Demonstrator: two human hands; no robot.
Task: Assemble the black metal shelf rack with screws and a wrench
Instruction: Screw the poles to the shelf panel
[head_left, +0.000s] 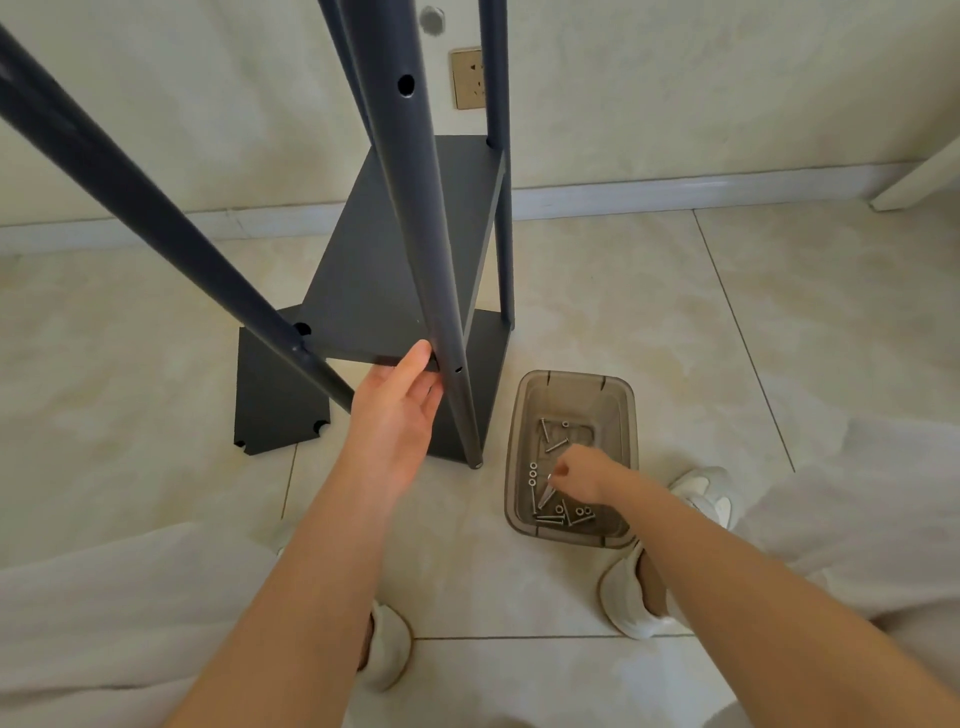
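Left hand (400, 415) grips shelf (384, 270); right hand (582, 475) pinches screw (545, 493) in tray (626, 395).

No words, numbers or signs can be read here. The black shelf rack (400, 244), the plastic tray (618, 395) and the wall socket (470, 78) show none.

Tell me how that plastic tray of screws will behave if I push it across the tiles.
The tray looks thin and light, so it would probably slide easily on the glossy tiles. Its low, wide shape seems unlikely to tip. The loose screws inside would likely roll and rattle.
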